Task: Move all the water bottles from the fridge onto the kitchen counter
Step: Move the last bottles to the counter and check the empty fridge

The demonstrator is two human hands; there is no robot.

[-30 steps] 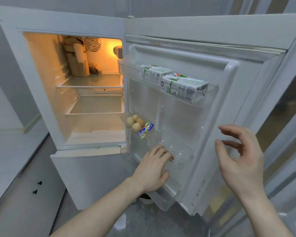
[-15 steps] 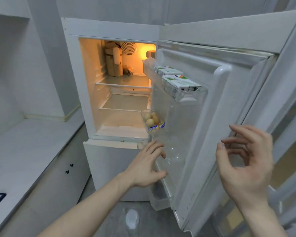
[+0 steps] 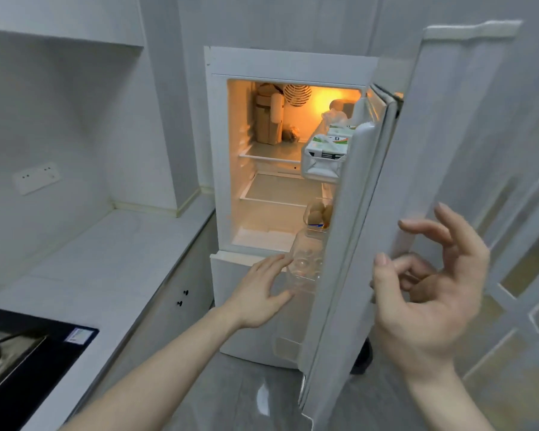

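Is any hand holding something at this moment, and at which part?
Nothing is held. The left hand reaches with straight fingers toward the clear door shelf; the right hand hangs loosely curled beside the fridge door.

The inner face of the fridge door [image 3: 352, 213] is seen almost edge-on, so most of its shelves are hidden. The carton [image 3: 325, 150] and the eggs [image 3: 318, 211] are partly concealed by the door edge. The clear plastic item [image 3: 305, 259] beside the left hand [image 3: 263, 290] cannot be identified. The hob [image 3: 19, 349] is cut off at the left edge. Both forearms are cut off at the bottom edge.
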